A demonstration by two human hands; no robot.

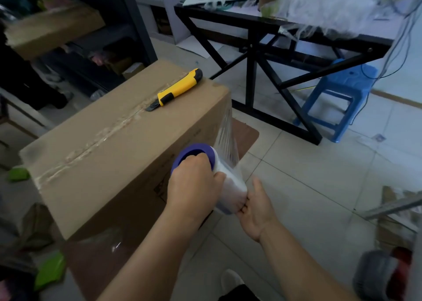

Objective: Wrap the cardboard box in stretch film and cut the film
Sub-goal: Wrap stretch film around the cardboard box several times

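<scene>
A large cardboard box (118, 154) with a taped top seam stands on a brown low stand (245, 136). On the box's far top corner lies a yellow and black utility knife (177, 89). A stretch film roll (219, 177) with purple end caps is held beside the box's right side. My left hand (194, 186) grips its upper end, fingers in the purple cap. At the lower end, my right hand (255, 207) holds the roll. A sheet of clear film (226, 134) runs from the roll up to the box's right corner.
A black metal-framed table (251, 56) covered in loose film stands behind, with a blue plastic stool (340, 99) under it. Dark shelving (96, 38) with boxes is at the left. Green scraps (49, 270) lie on the tiled floor near the box.
</scene>
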